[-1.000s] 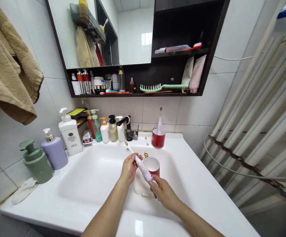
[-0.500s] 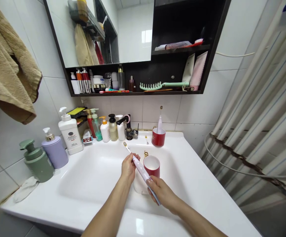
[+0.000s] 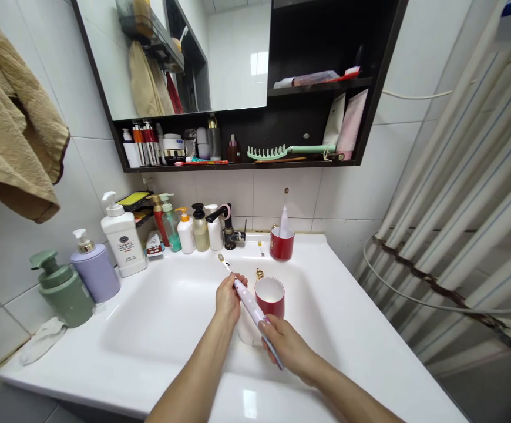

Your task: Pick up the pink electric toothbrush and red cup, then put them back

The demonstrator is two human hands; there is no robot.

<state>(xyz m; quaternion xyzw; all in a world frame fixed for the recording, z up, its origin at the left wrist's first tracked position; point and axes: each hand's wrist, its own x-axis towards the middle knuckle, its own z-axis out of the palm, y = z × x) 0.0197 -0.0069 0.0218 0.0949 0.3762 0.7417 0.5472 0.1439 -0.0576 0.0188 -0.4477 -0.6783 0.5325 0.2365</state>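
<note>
Both hands hold a pale purple electric toothbrush (image 3: 249, 301) above the sink (image 3: 158, 329), its head tilted up toward the faucet. My left hand (image 3: 228, 298) is closed around the upper end, near the brush neck. Farther down, my right hand (image 3: 284, 342) grips the lower handle. Just behind the toothbrush, a red cup (image 3: 270, 306) with a white inside stands in the basin area, partly covered by the right hand. On the back ledge, a second red cup (image 3: 281, 248) holds another electric toothbrush (image 3: 284, 221) upright.
A black faucet (image 3: 228, 226) rises at the back of the sink, with several pump bottles to its left. A green pump bottle (image 3: 64, 294) and a purple one (image 3: 96, 273) stand on the left counter. Overhead hangs a mirror cabinet (image 3: 238, 166); pipes (image 3: 462, 223) run along the right.
The view has shifted very slightly. Both hands keep their hold on the toothbrush, with almost no movement.
</note>
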